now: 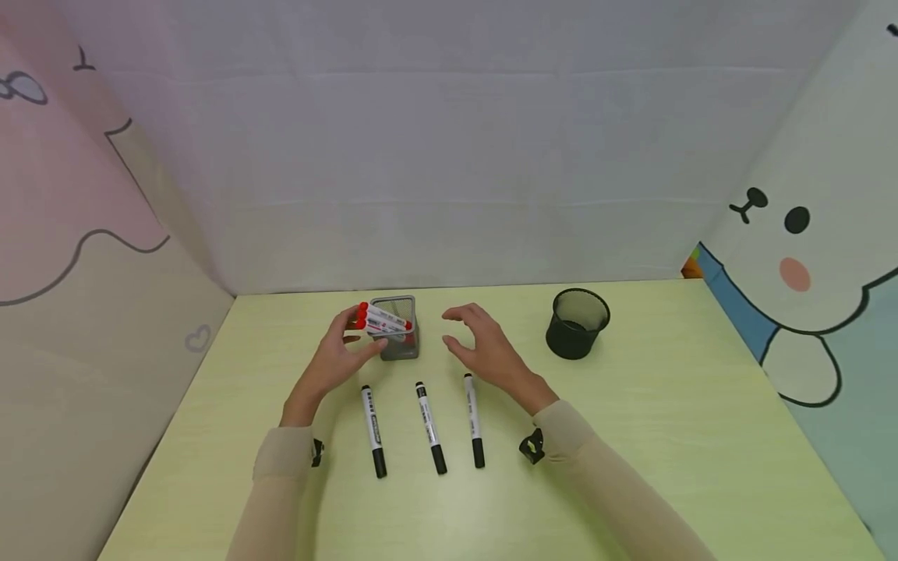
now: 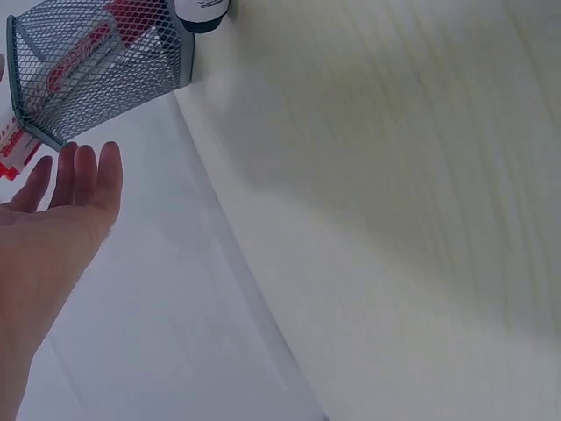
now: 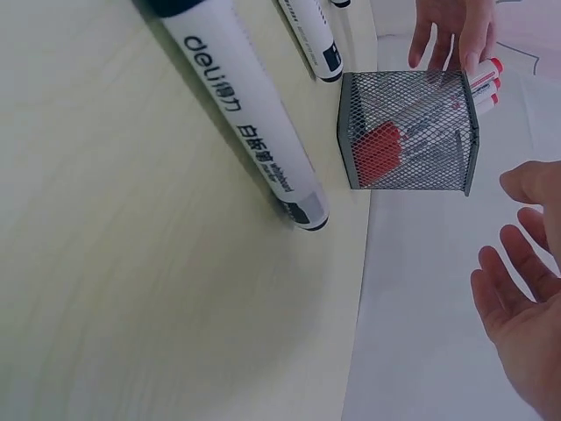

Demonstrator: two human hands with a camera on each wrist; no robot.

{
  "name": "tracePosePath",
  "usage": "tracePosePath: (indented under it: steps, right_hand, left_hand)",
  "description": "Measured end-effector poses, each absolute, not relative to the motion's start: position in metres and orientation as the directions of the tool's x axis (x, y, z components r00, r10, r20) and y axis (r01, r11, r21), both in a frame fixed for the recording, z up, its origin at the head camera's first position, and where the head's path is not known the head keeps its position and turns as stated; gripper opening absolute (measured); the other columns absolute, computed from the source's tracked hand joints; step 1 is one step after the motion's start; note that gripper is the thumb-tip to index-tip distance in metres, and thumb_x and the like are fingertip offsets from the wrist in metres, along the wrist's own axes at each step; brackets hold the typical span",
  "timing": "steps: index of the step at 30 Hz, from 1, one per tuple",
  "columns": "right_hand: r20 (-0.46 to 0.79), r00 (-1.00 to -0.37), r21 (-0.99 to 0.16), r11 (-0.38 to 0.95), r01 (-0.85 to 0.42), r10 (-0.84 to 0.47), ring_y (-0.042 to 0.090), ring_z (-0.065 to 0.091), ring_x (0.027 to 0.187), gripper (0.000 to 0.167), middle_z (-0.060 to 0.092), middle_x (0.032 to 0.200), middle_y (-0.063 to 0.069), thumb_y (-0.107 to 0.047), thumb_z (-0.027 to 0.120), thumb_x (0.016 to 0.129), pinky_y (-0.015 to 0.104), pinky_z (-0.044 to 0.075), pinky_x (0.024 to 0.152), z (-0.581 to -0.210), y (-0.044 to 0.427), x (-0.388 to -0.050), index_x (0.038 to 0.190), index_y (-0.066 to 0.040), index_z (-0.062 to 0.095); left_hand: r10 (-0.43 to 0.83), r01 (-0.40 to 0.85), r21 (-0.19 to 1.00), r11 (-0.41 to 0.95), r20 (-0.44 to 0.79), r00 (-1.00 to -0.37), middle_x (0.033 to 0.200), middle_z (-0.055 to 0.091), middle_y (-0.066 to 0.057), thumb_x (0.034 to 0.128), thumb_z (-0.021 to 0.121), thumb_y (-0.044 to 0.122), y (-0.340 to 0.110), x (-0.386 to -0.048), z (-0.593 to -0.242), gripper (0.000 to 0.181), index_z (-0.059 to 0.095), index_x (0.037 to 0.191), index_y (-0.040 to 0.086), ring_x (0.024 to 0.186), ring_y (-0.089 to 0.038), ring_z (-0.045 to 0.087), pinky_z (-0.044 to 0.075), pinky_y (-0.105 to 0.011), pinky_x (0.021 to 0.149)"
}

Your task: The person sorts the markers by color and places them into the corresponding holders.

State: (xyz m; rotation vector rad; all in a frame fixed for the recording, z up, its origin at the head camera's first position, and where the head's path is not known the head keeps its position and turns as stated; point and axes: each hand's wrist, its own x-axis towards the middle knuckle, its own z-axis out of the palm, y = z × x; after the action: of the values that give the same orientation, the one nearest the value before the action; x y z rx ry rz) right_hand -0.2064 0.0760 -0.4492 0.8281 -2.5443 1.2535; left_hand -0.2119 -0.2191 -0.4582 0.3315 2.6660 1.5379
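Observation:
A square grey mesh pen holder stands at the back of the table. Several red-capped white markers lean in it, their red ends sticking out over the left rim. My left hand is at the holder's left side, fingers loosely spread and thumb by the front; whether it touches the mesh I cannot tell. To the right of the holder, my right hand hovers with relaxed, slightly bent fingers and holds nothing. Three black-capped whiteboard markers, a left one, a middle one and a right one, lie in front.
A round black mesh pen holder stands at the back right of the pale yellow-green table. White cloth hangs behind the table's back edge, and printed cartoon curtains flank both sides.

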Motion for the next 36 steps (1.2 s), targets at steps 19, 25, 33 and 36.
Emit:
tracePosePath:
  steps: [19,25,33,36]
  right_hand:
    - [0.421,-0.842,-0.701,0.468,-0.538,-0.337,0.033,0.060,0.115,0.034,0.064,0.124,0.014,-0.009,0.074,0.095,0.051,0.051,0.099,-0.453,0.118,-0.184,0.126,-0.004,0.064]
    - [0.428,-0.849,-0.701,0.480,-0.528,-0.309,0.027,0.061,0.115,0.034,0.065,0.123,0.011,-0.009,0.076,0.094,0.047,0.052,0.100,-0.452,0.130,-0.175,0.126,-0.004,0.065]
    - [0.465,-0.845,-0.683,0.500,-0.533,-0.265,0.026,0.063,0.112,0.035,0.066,0.120,0.010,-0.007,0.077,0.092,0.046,0.053,0.097,-0.456,0.151,-0.165,0.125,-0.003,0.065]
    - [0.479,-0.841,-0.682,0.498,-0.536,-0.251,0.025,0.063,0.111,0.036,0.066,0.120,0.010,-0.006,0.078,0.091,0.047,0.052,0.096,-0.459,0.158,-0.161,0.125,-0.003,0.065]
  left_hand:
    - [0.091,0.139,0.790,0.597,0.105,-0.990,0.132,0.059,-0.018,0.0957,0.074,0.040,-0.221,-0.184,-0.458,0.069,0.047,0.147,0.001,0.120,-0.034,0.056,0.050,-0.051,0.100]
    - [0.069,0.131,0.773,0.620,0.113,-0.991,0.125,0.063,-0.017,0.0969,0.073,0.039,-0.221,-0.173,-0.459,0.060,0.054,0.140,0.001,0.113,-0.032,0.059,0.053,-0.048,0.095]
    - [0.091,0.133,0.766,0.629,0.097,-0.991,0.123,0.066,-0.014,0.0957,0.075,0.032,-0.217,-0.160,-0.465,0.048,0.062,0.131,0.002,0.110,-0.029,0.060,0.054,-0.048,0.093]
    - [0.102,0.147,0.767,0.625,0.107,-0.989,0.123,0.066,-0.015,0.0956,0.076,0.029,-0.214,-0.155,-0.465,0.046,0.063,0.130,0.001,0.110,-0.030,0.061,0.055,-0.048,0.093]
